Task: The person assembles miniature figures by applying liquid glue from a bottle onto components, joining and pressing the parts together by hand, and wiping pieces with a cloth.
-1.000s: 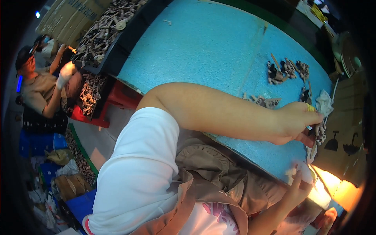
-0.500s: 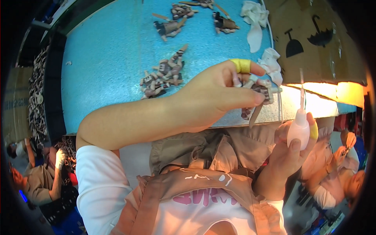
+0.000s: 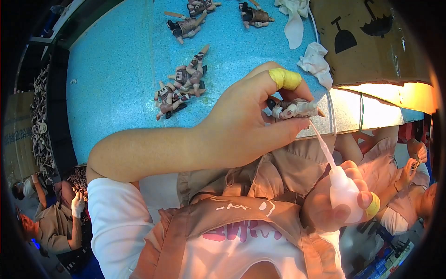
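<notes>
My left hand [image 3: 260,114], with yellow tape round one finger, pinches a small toy figurine [image 3: 297,109] over the table's near edge. Part of the figurine is hidden by my fingers. My right hand [image 3: 325,207] is wrapped round a white squeeze bottle [image 3: 344,190]. Its thin, pale nozzle [image 3: 323,143] slants up, with the tip at or very close to the figurine's underside near my left thumb; contact is hard to make out. Beyond my left forearm, several similar figurines [image 3: 181,83] lie in a pile on the blue tabletop [image 3: 121,88].
More figurines [image 3: 186,28] lie farther back. White crumpled cloths [image 3: 317,63] rest beside a cardboard box [image 3: 371,56] at the right. A black bin [image 3: 44,116] of parts stands at far left. Co-workers sit on both sides, one person's hand [image 3: 411,167] at the right.
The squeeze bottle has tipped left and come down from upright, bringing its nozzle to the figurine. My left hand has turned the figurine onto its side. The whole view has shifted slightly.
</notes>
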Tool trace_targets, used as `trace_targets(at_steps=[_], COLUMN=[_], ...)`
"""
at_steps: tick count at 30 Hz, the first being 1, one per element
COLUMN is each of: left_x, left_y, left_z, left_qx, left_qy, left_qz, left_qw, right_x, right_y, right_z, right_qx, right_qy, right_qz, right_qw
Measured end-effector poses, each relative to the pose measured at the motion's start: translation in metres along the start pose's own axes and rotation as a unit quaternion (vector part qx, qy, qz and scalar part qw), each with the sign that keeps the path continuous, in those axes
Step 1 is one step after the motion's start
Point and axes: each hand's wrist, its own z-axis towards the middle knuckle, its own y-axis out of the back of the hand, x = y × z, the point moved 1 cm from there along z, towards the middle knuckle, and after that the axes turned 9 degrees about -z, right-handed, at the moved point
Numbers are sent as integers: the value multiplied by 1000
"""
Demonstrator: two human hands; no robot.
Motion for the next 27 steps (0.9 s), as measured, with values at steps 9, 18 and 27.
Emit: trace_targets(at_steps=[9,18,27], left_x=[2,3,6], left_y=[-1,-2,1], left_z=[0,0,1], left_qx=[13,10,12], left_qy=[-13,-18,-58], left_qz=[11,15,48], left_qw=[1000,1000,997], right_x=[-4,2,-1], right_y=[1,-11,-13], right_z=[10,7,8], right_qx=[80,23,20], right_qy=[59,55,51], right_qz=[-113,-157,-176], right_qw=[989,986,983])
